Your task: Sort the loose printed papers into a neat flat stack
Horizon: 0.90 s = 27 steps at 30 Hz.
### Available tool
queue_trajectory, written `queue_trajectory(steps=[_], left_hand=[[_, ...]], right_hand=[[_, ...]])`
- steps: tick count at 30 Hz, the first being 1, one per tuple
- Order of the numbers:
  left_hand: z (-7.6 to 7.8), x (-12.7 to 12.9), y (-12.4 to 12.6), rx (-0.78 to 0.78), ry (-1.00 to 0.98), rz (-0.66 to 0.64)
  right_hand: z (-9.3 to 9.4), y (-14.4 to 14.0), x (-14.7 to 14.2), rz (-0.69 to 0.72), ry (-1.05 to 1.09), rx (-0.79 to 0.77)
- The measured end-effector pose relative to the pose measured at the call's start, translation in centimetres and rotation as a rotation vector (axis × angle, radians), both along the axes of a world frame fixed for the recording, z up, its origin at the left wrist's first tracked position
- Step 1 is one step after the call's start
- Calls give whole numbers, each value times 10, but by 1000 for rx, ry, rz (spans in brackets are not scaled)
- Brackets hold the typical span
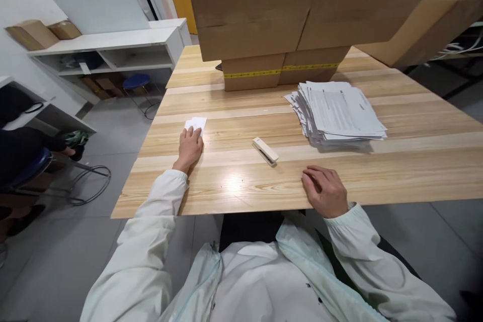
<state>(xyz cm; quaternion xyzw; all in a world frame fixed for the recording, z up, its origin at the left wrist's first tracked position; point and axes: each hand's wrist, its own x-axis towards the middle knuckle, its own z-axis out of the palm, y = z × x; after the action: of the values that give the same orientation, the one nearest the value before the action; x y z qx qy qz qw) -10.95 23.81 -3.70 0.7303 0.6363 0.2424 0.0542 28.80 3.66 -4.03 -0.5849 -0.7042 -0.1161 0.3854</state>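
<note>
My left hand lies palm down near the table's left edge, its fingers stretched over a few small white paper slips. Close to the front edge rests my right hand, loosely curled with thumb and fingertips drawn together and nothing visible in it. Between the two hands, apart from both, a cream-coloured stapler lies at a slant on the wood. Beyond my right hand sits an uneven stack of printed paper sheets.
Large cardboard boxes are stacked at the back of the wooden table. A white shelf unit and a blue stool stand to the left. A seated person in dark clothing is partly visible at far left.
</note>
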Motion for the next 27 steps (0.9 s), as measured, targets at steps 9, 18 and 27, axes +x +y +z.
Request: queue_trajectory(steps=[9,18,27], left_hand=[[32,12,-13,254,-120,209],[52,77,-67,514,-339,191],[101,145,-81,36,-1001,-55]], right_hand=[[57,86,51,-188,-27,19],[53,111,71,-239,219,-116],[60,115,85,-325,845,12]])
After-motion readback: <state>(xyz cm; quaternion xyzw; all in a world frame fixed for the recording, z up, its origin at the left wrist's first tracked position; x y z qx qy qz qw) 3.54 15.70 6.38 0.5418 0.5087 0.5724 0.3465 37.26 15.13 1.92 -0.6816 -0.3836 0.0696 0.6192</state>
